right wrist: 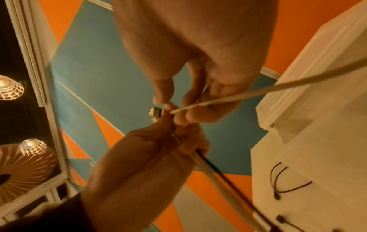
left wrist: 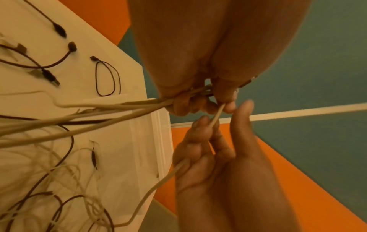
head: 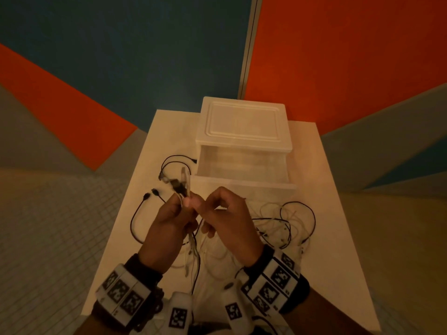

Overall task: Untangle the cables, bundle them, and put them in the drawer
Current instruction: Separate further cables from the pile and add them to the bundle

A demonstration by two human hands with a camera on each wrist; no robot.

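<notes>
Gathering cable ends above the table

Left hand (head: 169, 221) grips several cable ends (head: 180, 186); right hand (head: 226, 213) pinches one white cable (left wrist: 216, 114). The tangle (head: 278, 226) lies at 4 o'clock, the open drawer (head: 242, 165) at 12. Pulling hard could tighten knots.

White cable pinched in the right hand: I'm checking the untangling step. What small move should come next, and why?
Probably draw the white cable rightward out of the bunch that the left hand grips; the right hand pinches it, and it trails into the tangle.

Decorated interior: orange-teal painted walls (head: 338, 56), wicker lamps (right wrist: 9, 89).
</notes>
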